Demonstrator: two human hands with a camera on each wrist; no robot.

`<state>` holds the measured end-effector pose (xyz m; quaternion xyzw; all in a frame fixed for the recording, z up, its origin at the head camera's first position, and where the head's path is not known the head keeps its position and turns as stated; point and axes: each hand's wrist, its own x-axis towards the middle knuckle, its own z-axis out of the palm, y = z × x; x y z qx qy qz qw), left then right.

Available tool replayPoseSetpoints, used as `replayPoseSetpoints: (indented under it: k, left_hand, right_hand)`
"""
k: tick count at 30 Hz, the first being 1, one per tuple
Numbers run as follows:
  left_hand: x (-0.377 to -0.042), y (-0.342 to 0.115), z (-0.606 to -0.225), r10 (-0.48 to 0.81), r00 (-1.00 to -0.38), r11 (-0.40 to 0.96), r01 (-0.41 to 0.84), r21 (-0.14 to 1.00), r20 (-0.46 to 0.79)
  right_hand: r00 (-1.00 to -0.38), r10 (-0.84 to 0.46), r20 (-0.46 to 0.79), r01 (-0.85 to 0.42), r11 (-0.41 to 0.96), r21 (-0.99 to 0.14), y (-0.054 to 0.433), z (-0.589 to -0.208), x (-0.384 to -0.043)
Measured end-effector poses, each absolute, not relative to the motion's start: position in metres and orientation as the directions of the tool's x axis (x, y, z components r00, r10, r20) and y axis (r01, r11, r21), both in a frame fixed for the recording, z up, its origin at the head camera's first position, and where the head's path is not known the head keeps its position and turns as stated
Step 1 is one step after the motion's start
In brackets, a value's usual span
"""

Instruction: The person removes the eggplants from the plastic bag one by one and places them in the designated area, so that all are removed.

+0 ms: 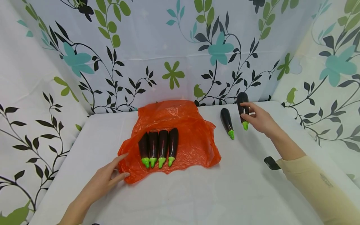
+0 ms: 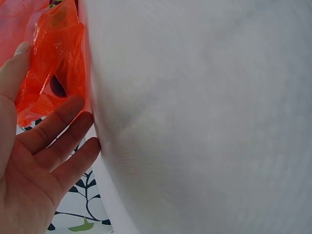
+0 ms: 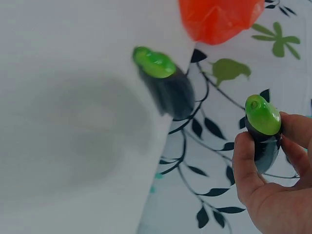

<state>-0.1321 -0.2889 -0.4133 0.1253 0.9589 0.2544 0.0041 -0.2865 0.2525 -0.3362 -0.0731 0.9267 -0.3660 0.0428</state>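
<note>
My right hand (image 1: 260,118) pinches a dark eggplant (image 1: 242,104) with a green stem end between thumb and fingers, at the table's back right. In the right wrist view the held eggplant (image 3: 263,129) shows its green end toward the camera. Beside it, on the left, a second eggplant (image 1: 226,120) lies on the table. Several eggplants (image 1: 163,148) lie side by side on an orange-red plastic bag (image 1: 194,150), green ends toward me. My left hand (image 1: 105,176) is at the bag's left edge, fingers extended and spread, with the thumb near the front corner.
A white cloth covers the table (image 1: 202,193). Behind and on both sides hangs a leaf-and-flower-patterned curtain (image 1: 152,40), close to the back edge. A black strap piece (image 1: 272,163) sits by the right wrist.
</note>
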Motion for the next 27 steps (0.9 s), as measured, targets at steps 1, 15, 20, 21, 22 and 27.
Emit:
replayPoseSetpoints:
  k: [1, 15, 20, 21, 22, 27]
  left_hand:
    - [-0.132, -0.289, -0.414, 0.244, -0.968, 0.839, 0.239, 0.489, 0.055]
    - [-0.131, -0.289, -0.413, 0.233, -0.972, 0.841, 0.222, 0.494, 0.04]
    - [-0.132, -0.289, -0.415, 0.235, -0.971, 0.842, 0.228, 0.488, 0.049]
    - [-0.132, -0.289, -0.415, 0.234, -0.971, 0.844, 0.227, 0.487, 0.048]
    - [-0.132, -0.289, -0.415, 0.232, -0.972, 0.844, 0.225, 0.487, 0.046]
    - [-0.132, -0.289, -0.415, 0.223, -0.974, 0.847, 0.209, 0.489, 0.03]
  right_hand:
    - [-0.985, -0.167, -0.038, -0.097, 0.729, -0.678, 0.255, -0.339, -0.288]
    - [-0.971, -0.196, -0.134, -0.075, 0.79, -0.608, 0.265, -0.387, -0.314]
    - [-0.968, -0.211, -0.137, -0.092, 0.804, -0.587, 0.263, -0.398, -0.32]
    - [-0.968, -0.214, -0.135, -0.097, 0.806, -0.584, 0.262, -0.4, -0.321]
    - [-0.967, -0.218, -0.132, -0.103, 0.808, -0.58, 0.262, -0.402, -0.321]
    - [-0.966, -0.223, -0.129, -0.114, 0.819, -0.562, 0.26, -0.407, -0.325]
